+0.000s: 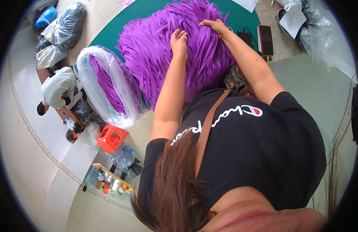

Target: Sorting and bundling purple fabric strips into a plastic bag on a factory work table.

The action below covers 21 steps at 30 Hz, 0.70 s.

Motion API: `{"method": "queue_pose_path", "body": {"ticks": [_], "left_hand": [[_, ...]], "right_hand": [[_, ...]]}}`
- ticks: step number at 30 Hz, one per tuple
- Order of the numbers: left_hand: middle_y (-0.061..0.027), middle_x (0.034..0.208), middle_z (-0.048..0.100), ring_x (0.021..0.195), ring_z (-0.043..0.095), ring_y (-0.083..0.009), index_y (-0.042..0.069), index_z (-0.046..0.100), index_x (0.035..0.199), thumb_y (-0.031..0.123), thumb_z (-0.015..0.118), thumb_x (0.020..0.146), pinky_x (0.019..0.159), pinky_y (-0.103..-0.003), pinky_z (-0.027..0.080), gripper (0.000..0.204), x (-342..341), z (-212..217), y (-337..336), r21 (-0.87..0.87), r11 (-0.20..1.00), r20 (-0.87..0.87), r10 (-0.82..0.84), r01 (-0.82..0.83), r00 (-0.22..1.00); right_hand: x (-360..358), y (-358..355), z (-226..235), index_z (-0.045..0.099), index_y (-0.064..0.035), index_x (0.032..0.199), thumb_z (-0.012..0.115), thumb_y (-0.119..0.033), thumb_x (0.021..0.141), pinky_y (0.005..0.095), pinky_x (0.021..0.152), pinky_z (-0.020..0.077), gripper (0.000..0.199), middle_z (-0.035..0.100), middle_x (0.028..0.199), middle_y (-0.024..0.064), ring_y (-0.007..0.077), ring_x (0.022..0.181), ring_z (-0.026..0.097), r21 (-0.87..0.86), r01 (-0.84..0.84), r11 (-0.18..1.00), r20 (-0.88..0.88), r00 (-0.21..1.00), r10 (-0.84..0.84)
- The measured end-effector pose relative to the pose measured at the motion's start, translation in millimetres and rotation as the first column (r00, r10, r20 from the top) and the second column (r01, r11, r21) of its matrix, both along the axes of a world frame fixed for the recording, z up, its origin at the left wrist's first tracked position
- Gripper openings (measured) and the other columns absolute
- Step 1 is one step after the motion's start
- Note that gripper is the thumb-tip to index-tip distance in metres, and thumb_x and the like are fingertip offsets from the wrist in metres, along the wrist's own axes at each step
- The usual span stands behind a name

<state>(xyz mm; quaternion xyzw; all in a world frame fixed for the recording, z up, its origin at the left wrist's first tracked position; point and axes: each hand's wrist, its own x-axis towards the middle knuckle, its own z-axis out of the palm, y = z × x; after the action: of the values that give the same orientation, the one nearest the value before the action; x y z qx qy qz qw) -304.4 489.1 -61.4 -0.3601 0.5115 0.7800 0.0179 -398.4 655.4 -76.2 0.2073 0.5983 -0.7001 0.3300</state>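
A large heap of long, flat purple strips (155,54), soft-looking, lies in front of me on a green table (105,33). My left hand (179,43) is over the middle of the heap, its fingers loosely bent and a little apart, with nothing visible in them. Farther right, at the heap's far side, my right hand (215,26) has its fingers bent together on a purple strip; its fingertips are partly hidden among the strips. Left of the heap, a clear plastic bag (125,91) stands open with more purple strips inside.
A phone (266,40) with a cable lies at the table's right edge, beside a dark device (244,37). A red plastic stool (112,138) stands on the floor at left. Another person (59,88) bends over beyond it, near filled bags (68,29).
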Motion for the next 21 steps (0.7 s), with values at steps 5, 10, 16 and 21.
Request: {"method": "queue_pose_path", "body": {"ticks": [5,10,16,21], "left_hand": [[-0.0119,0.1,0.063,0.092,0.061,-0.0183,-0.003,0.056,0.114,0.007,0.061,0.082,0.081,-0.028,0.048,0.034,-2.1,16.0,15.4,-0.458,0.874,-0.1,-0.23,0.161,0.968],[-0.0158,0.104,0.063,0.094,0.062,-0.0209,-0.008,0.055,0.113,0.024,0.069,0.08,0.083,-0.029,0.048,0.048,-14.6,11.4,33.4,-0.394,0.864,0.095,-0.3,0.313,0.949],[-0.0254,0.123,0.048,0.117,0.05,-0.0307,-0.016,0.041,0.123,0.048,0.08,0.066,0.098,-0.035,0.041,0.094,-31.6,13.4,28.3,-0.345,0.746,0.181,-0.543,0.57,0.82],[-0.0162,0.122,0.05,0.118,0.048,-0.0252,-0.009,0.036,0.128,0.026,0.084,0.066,0.101,-0.036,0.038,0.086,-40.8,27.7,24.2,0.109,0.757,-0.155,-0.627,0.644,0.763]], "right_hand": [[9.0,20.8,-8.4,0.067,0.0027,0.093,0.069,-0.016,0.076,0.0305,0.075,0.0555,0.025,0.068,0.086,0.0086,0.0158,0.074,0.066,-0.251,0.051,0.967,0.113,0.993,-0.023],[9.8,24.7,-18.5,0.066,-0.0009,0.095,0.066,-0.016,0.079,0.0307,0.077,0.0549,0.022,0.068,0.088,0.0069,0.0155,0.077,0.066,-0.422,0.055,0.905,0.216,0.976,0.042],[9.9,0.4,16.5,0.066,-0.0006,0.1,0.068,-0.019,0.079,0.0296,0.077,0.0523,0.028,0.068,0.09,0.0074,0.0159,0.079,0.065,-0.075,-0.135,0.988,-0.108,0.986,0.126],[-23.5,-13.3,64.4,0.059,0.0026,0.118,0.07,-0.046,0.075,0.0333,0.084,0.0481,0.065,0.062,0.112,0.0165,0.0232,0.097,0.061,0.227,-0.419,0.879,-0.051,0.896,0.44]]}}
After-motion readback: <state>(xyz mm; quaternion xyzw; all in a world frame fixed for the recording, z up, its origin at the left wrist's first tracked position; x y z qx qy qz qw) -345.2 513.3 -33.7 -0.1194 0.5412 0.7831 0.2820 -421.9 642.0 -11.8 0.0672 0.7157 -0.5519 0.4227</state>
